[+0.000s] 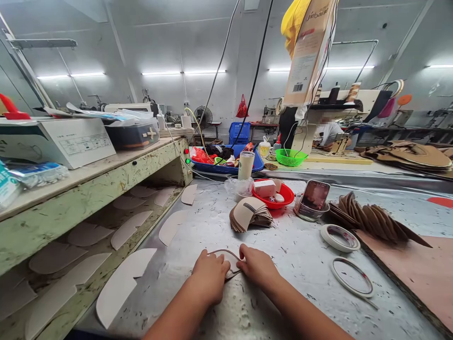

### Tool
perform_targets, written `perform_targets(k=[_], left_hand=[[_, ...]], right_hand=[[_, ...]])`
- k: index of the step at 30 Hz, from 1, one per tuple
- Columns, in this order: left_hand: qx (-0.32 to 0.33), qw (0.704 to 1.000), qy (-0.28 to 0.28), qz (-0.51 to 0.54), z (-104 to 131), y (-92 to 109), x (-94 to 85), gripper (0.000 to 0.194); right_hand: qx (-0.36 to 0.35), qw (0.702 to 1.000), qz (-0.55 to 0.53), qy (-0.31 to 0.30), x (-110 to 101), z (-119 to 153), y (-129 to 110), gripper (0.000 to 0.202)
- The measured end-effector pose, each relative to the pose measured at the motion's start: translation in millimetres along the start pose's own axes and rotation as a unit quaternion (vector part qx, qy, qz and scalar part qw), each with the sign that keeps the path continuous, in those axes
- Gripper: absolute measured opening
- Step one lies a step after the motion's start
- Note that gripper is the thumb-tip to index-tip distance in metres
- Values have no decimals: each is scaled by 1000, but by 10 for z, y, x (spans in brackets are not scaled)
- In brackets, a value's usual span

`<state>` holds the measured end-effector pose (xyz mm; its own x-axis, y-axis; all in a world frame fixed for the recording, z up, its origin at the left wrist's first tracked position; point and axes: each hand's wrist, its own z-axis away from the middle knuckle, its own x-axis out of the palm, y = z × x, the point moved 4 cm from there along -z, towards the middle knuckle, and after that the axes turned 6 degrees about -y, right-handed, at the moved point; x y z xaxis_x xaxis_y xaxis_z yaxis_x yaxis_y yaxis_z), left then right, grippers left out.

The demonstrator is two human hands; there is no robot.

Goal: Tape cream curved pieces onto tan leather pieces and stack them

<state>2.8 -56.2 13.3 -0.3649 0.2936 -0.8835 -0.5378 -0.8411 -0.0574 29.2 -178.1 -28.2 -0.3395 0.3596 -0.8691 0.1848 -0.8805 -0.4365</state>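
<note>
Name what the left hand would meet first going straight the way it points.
Past the piece it touches, the left hand would probably meet the right hand first; depth is unclear.

Pale brown-edged piece [232,258]; red bowl [289,195]; bright-green basket [291,160]; blue tray [259,163].

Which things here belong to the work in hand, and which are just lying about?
Likely part of the work: the pale piece between the left hand and right hand; the fanned stack beyond; the pale cutouts at left; perhaps the white tape roll.

Apparently just lying about: the phone; the cup; the red bowl; the green basket.
</note>
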Motion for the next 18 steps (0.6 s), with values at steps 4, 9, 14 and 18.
perform_targets(k=[4,9,14,18], left_hand=[[-6,1000,-3,0,-3,42,16,46],[-28,1000,8,9,45,53,110,36],[-28,999,34,-4,118,-41,181,32],[-39,997,63,-25,108,-27,207,28]], right_hand=[[-171,985,-12,11,83,93,-77,38],[-211,977,32,-13,84,56,-111,29],[-277,953,121,-22,41,7,-197,15],[-313,927,204,21,132,-4,-241,15]])
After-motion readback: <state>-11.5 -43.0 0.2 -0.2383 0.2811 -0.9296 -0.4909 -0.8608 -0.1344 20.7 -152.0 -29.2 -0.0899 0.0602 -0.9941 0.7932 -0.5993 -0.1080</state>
